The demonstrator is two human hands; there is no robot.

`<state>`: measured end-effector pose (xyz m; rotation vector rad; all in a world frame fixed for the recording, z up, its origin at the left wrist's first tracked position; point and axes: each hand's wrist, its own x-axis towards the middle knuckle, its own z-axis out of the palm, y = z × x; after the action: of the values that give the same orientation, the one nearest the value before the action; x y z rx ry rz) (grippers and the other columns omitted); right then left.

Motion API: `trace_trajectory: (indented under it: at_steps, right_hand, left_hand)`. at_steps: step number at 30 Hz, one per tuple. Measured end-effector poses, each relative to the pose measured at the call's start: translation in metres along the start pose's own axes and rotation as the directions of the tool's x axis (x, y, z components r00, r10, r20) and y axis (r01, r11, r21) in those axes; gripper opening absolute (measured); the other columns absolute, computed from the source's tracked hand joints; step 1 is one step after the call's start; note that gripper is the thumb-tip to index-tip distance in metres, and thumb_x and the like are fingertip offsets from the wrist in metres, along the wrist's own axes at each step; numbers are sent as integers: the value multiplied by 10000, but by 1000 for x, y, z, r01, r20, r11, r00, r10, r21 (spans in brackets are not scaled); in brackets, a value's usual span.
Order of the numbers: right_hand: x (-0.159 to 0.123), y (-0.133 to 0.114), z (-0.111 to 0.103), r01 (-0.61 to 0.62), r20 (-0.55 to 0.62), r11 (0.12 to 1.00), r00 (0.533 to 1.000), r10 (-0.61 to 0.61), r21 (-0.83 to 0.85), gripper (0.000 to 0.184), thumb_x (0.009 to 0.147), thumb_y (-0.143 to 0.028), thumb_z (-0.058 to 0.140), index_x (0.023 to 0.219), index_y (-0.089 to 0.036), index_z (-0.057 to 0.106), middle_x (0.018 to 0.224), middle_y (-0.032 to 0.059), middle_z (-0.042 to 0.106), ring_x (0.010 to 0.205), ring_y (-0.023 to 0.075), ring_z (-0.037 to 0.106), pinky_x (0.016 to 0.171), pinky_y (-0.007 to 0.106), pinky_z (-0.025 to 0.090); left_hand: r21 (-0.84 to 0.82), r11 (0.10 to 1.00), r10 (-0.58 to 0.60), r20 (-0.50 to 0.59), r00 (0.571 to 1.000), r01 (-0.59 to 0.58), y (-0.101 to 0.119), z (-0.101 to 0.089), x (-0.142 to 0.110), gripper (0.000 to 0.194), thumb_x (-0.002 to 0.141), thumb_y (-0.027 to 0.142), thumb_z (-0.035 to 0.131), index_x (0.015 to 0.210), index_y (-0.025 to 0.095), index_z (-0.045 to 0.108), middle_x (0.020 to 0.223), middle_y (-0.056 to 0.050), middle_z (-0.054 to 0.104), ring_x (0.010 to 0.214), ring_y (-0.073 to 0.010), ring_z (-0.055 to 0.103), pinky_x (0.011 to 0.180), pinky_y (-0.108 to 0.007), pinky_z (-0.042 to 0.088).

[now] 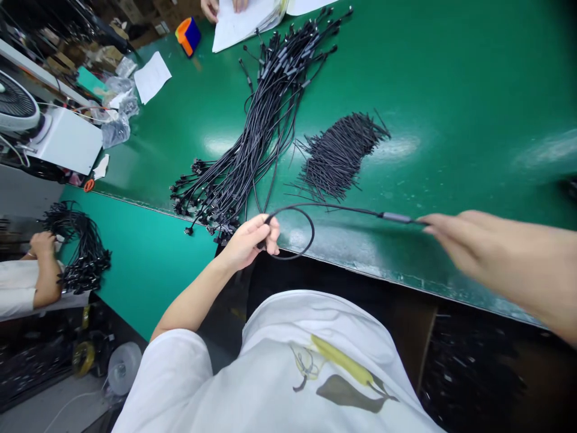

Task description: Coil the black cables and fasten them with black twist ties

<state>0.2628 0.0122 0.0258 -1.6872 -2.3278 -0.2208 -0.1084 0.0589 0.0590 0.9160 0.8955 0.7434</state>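
Note:
My left hand (pixel 250 239) is closed on a loop of a single black cable (pixel 311 222) at the near edge of the green table (pixel 451 90). That cable runs right to a grey connector end (pixel 396 218), which my right hand (pixel 455 237) pinches between its fingertips. A large bundle of black cables (pixel 256 132) lies on the table just beyond my left hand. A pile of short black ties (pixel 338 153) lies to its right.
Another person's hands (pixel 216 7) rest on white papers (pixel 243 21) at the far edge, by an orange-and-blue object (pixel 188 35). A person at the left (pixel 42 264) holds a cable bunch (pixel 83 246). A white box (pixel 67 141), plastic bags (pixel 117 120) and a fan (pixel 15 105) stand at left.

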Motion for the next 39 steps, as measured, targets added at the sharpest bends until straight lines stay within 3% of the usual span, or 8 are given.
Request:
trace_trajectory:
  at_steps: [6, 10, 13, 17, 22, 25, 32, 39]
  right_hand:
    - [8, -86, -13, 547, -103, 774, 832, -545, 318, 357, 983, -183, 436, 663, -199, 595, 563, 6, 561, 471, 138, 505, 525, 304, 342]
    - [37, -98, -24, 446, -145, 813, 894, -424, 375, 350, 1011, -307, 470, 706, -189, 596, 634, 15, 603, 559, 132, 541, 541, 287, 302]
    - [57, -90, -18, 199, -61, 750, 976, -207, 631, 284, 975, -408, 545, 794, -204, 627, 705, 11, 626, 632, 130, 570, 575, 255, 363]
    - [63, -94, 8, -134, 60, 340, 974, 220, 931, 431, 769, -504, 764, 1070, -229, 623, 929, 39, 639, 856, 179, 611, 740, 288, 497]
    - [58, -114, 25, -437, 524, -362, 830, 191, 823, 364, 790, -506, 735, 787, -174, 586, 581, -58, 386, 476, 55, 321, 436, 185, 301]
    - [60, -122, 18, -393, 590, -592, 788, 179, 704, 398, 742, -481, 797, 727, -158, 565, 549, -97, 245, 455, 21, 140, 380, 157, 134]
    - [55, -151, 12, -237, 454, -581, 852, 262, 779, 463, 759, -614, 754, 825, -220, 519, 1023, 36, 606, 904, 150, 626, 722, 266, 571]
    - [48, -157, 19, -280, 463, -533, 851, 247, 799, 417, 778, -463, 793, 944, -242, 481, 808, -62, 511, 455, 29, 424, 403, 168, 329]
  left_hand:
    - [107, 986, 125, 42, 991, -129, -13, 38, 16, 407, 870, 560, 630, 1020, 201, 510, 814, -25, 712, 726, -158, 696, 747, -298, 520]
    - [342, 932, 31, 266, 964, -124, -27, 58, 11, 354, 927, 538, 559, 954, 185, 575, 866, -60, 703, 833, -161, 666, 842, -312, 479]
    - [238, 966, 24, 309, 951, -101, -30, 59, 9, 380, 901, 559, 592, 940, 182, 569, 675, 9, 582, 633, -121, 547, 719, -292, 463]
    - [-158, 987, 50, 200, 978, -18, -30, 57, 13, 374, 847, 526, 687, 902, 188, 537, 613, 73, 424, 536, -77, 427, 701, -283, 473]
    - [-190, 973, -105, 133, 986, 129, -44, 64, 17, 444, 815, 586, 694, 842, 168, 547, 697, 28, 505, 752, -127, 601, 842, -307, 483]
    - [-95, 984, -139, 125, 982, 152, -59, 68, 16, 555, 799, 718, 609, 791, 173, 506, 708, 18, 505, 775, -147, 597, 833, -324, 483]
    - [334, 937, 45, 173, 984, -102, -64, 61, 18, 506, 848, 692, 554, 847, 193, 471, 722, 17, 508, 690, -132, 508, 738, -301, 451]
    - [670, 742, -280, 309, 909, 1, -73, 59, 12, 254, 895, 398, 609, 884, 144, 603, 875, -43, 631, 861, -202, 599, 799, -316, 466]
